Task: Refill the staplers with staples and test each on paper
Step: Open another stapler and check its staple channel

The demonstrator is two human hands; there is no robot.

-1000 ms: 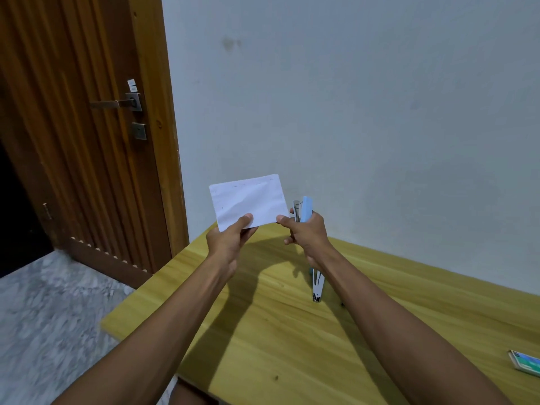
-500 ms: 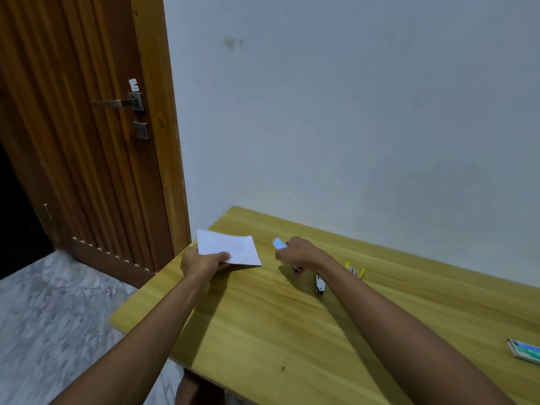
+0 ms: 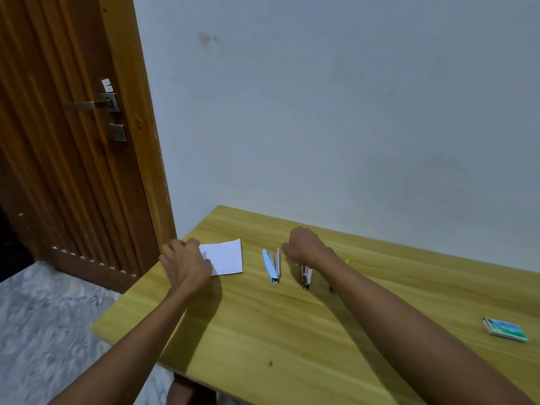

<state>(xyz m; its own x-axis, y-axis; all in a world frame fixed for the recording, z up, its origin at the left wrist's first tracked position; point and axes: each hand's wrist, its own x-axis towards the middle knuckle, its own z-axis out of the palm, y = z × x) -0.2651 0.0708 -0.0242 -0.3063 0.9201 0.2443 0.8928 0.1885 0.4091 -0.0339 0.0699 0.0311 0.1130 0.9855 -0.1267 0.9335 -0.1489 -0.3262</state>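
In the head view, we had just lowered both things to the surface (image 3: 292, 331): the blue stapler (image 3: 271, 266) lay free, our left hand (image 3: 185, 266) pressed the paper (image 3: 226, 257), and our right hand (image 3: 304, 248) curled over a second stapler (image 3: 306, 276); its grip we could not tell. We judged one test finished.

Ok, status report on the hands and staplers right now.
Left hand on paper. Right hand over second stapler. Blue stapler lies free. Nothing blocking.

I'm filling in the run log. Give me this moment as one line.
left hand: on paper | right hand: over second stapler | light blue stapler: on table, free
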